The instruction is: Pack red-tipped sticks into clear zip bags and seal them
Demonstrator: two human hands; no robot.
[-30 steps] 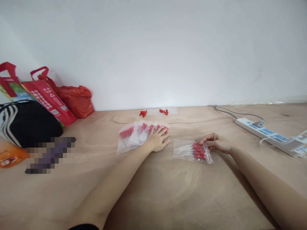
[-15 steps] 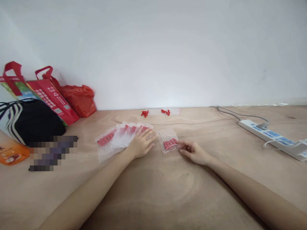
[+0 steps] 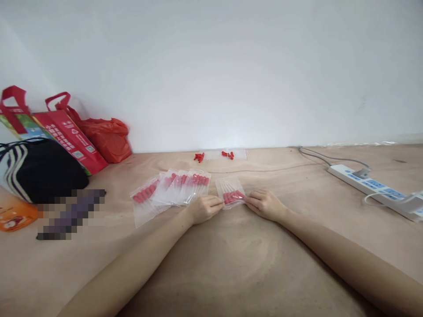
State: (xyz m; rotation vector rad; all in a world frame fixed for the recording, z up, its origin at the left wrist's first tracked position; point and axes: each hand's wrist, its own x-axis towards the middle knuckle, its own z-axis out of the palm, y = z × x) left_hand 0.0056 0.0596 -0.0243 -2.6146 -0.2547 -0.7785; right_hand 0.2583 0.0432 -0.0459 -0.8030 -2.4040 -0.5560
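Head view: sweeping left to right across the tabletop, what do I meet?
Black striped bag → red plastic bag → fanned clear bags → left hand → single clear bag with red-ended items → right hand → power strip.

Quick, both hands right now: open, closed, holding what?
Left hand: grip closed at the near left corner of the bag between the hands.
Right hand: grip closed at that bag's near right corner.
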